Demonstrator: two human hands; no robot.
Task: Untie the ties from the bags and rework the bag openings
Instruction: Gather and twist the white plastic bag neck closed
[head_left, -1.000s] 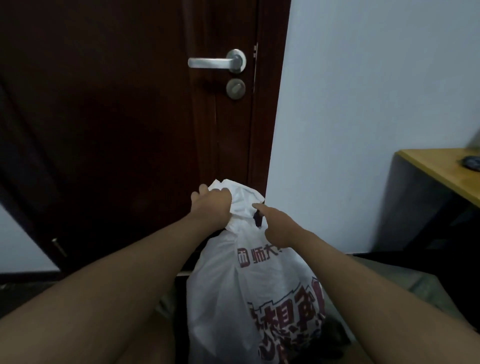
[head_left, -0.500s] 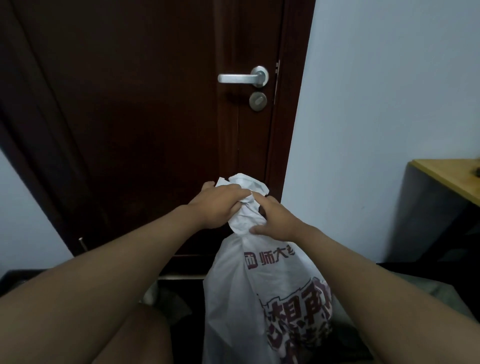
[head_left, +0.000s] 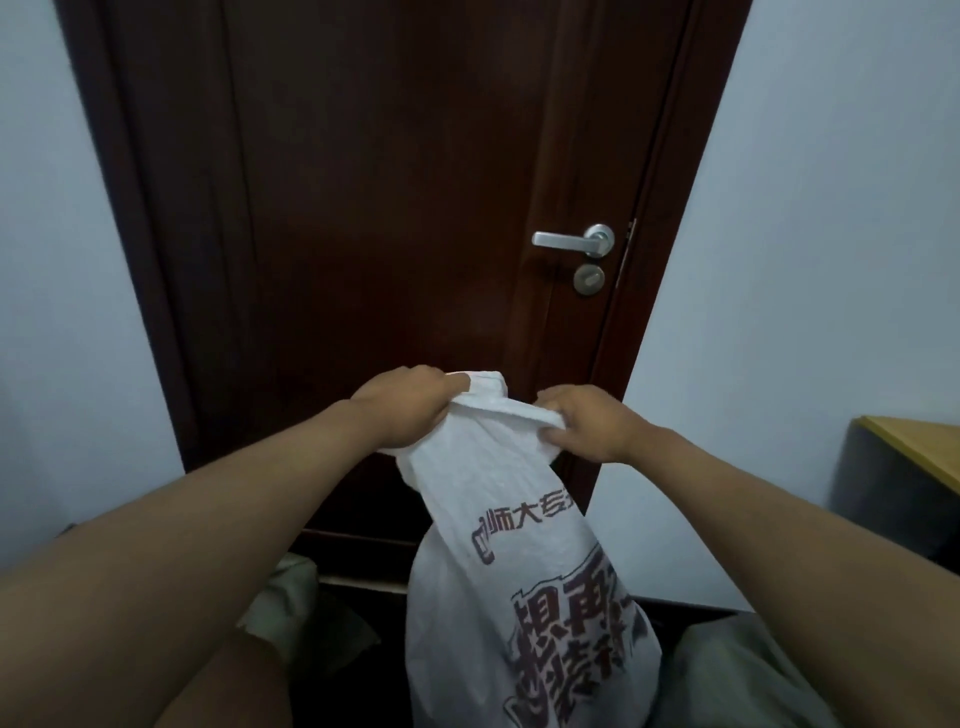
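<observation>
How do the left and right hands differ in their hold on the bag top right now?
The left hand grips the far, higher side of the white bag opening; the right hand grips the nearer, lower side. The left hand's fingers are hidden behind the plastic; the right hand's thumb lies on top of the rim. Both pinch the rim, holding the opening stretched between them.

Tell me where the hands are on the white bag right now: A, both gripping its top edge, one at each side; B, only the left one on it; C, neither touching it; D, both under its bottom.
A: the left hand and right hand each grip the top edge of the white bag, pulling it apart.
</observation>
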